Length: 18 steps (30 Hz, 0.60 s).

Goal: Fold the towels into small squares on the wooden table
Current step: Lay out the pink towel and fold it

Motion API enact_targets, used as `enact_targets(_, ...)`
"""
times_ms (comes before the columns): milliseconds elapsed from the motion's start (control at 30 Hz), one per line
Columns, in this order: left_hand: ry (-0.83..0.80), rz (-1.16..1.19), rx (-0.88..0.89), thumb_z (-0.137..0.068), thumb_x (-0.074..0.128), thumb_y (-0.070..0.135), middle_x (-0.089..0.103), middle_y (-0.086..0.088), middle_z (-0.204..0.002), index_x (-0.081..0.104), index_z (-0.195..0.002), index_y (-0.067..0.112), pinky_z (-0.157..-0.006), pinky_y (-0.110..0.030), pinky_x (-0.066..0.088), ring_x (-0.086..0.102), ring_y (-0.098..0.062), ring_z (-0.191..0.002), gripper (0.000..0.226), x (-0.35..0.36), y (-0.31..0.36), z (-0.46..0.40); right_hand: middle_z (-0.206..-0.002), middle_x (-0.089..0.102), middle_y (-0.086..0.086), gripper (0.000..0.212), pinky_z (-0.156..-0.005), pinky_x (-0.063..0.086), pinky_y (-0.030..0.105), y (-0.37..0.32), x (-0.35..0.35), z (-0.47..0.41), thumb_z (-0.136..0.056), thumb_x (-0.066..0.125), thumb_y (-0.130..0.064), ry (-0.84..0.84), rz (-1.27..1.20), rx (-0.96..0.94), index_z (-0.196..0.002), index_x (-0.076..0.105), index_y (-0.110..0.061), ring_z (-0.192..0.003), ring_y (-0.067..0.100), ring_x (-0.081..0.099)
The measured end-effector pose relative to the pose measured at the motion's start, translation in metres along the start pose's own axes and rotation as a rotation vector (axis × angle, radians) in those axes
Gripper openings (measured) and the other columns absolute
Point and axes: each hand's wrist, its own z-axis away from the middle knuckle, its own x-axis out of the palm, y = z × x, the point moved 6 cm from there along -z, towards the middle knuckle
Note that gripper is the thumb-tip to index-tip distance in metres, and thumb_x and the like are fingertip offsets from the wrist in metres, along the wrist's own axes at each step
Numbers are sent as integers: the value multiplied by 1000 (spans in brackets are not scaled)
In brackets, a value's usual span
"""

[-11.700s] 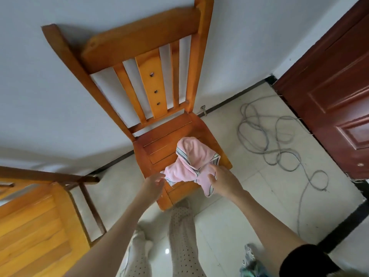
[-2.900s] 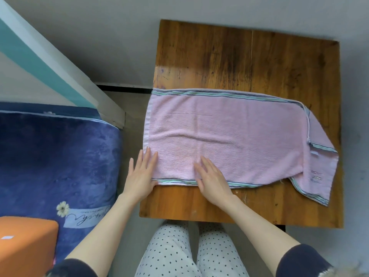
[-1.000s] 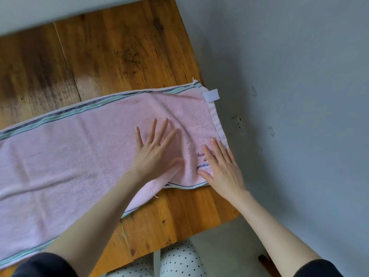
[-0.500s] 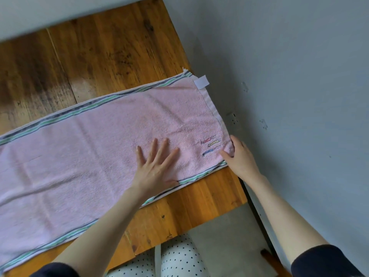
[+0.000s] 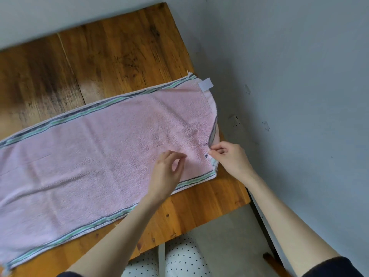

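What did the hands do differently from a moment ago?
The right hand now pinches the pink towel's short edge and lifts it; before, it only touched the corner. The left hand, flat before, has curled its fingers. The towel stays spread on the wooden table.

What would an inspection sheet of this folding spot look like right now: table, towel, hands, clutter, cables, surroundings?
Surface: wooden table, dark stains on its far boards, bare where no cloth lies.
Job's things: one pink towel spread flat, striped borders, white tag at its far right corner; not yet folded.
Clutter: nothing seen.
Hands: right hand pinches the towel's right end edge, which lifts slightly; left hand sits over the cloth with curled fingers, grip unclear.
Cables: nothing seen.
Surroundings: grey wall right of the table; dotted trousers below the table edge.
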Motion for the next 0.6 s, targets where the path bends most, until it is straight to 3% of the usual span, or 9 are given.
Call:
enact_targets(67,-136,240,-243,-93,54,29,67,6,-101,66,-106,17,-80,-20,50,61,-8,-93,21,14,-6,4,-89,69,-6,20,-73,51,16,-5,16,-3,-93,55,-27,-140,-52,25,-99,68,-14,-81,2,64)
enact_targets(133,-179,324,-364,-92,54,36,68,5,-104,64,-112,18,-85,-28,52,63,-9,-96,28,24,-11,5,-90,70,-4,28,-70,52,16,-7,20,-9,-96,48,-31,-159,-51,42,-102,68,-12,-78,4,66)
enact_targets(300,-93,260,-546,-84,64,40,66,-1,-94,61,-108,16,-76,-30,51,63,-16,-89,34,31,-11,-8,-68,65,-3,31,-63,46,18,-19,-9,-31,-96,47,-32,81,44,-14,-83,67,-12,-58,7,59)
enact_targets(467,-83,-12,-377,-81,63,50,62,-1,-105,51,-109,19,-76,-40,51,59,-22,-94,43,41,17,-26,-73,59,-4,18,-72,48,34,-38,-36,-78,-94,51,-25,260,72,-68,-85,60,-11,-76,19,60)
enact_targets(600,-122,-174,-245,-86,59,42,56,-2,-116,51,-119,20,-85,-39,45,52,-25,-106,40,57,29,-37,-97,61,4,13,-79,45,27,-42,-47,-119,-92,52,-19,315,146,-58,-100,60,-12,-87,16,54)
